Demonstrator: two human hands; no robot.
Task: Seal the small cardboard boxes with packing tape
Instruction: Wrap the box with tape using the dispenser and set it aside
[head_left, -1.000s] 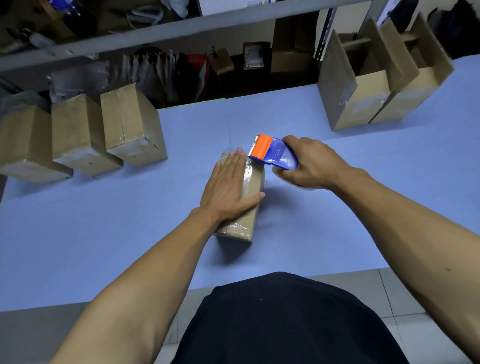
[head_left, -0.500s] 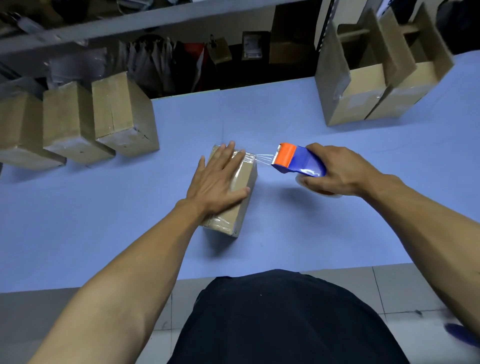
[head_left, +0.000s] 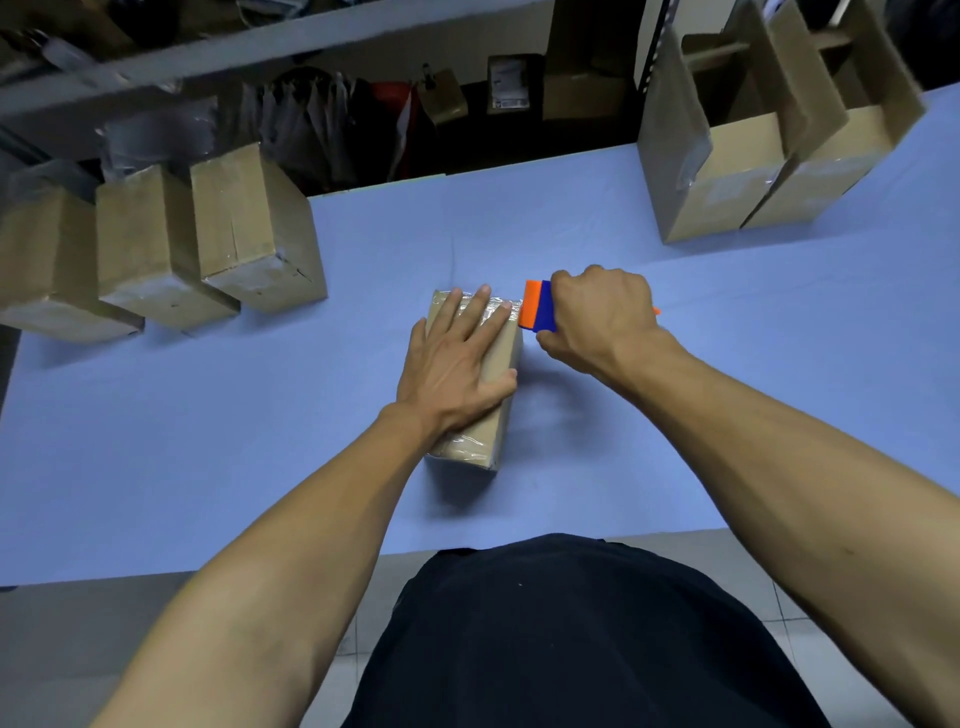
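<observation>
at frame centre, the left hand (head_left: 457, 364) is lying flat on the small box (head_left: 475, 384); the right hand (head_left: 597, 317) is gripping the tape dispenser (head_left: 537, 305) beside its far corner. three taped boxes (head_left: 156, 244) are sitting at left, two open boxes (head_left: 769, 130) at upper right, seemingly left to seal.

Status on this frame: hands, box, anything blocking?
Left hand flat on box. Right hand grips dispenser at box's far right corner. Nothing blocking.

We find no text that can be read. A white label (head_left: 510, 83) stands on a small dark box under the shelf, at about twelve o'clock from the table's middle — its print is too small and blurred to make out. The cardboard boxes we see bear no legible marks or numbers — only plain faces.
</observation>
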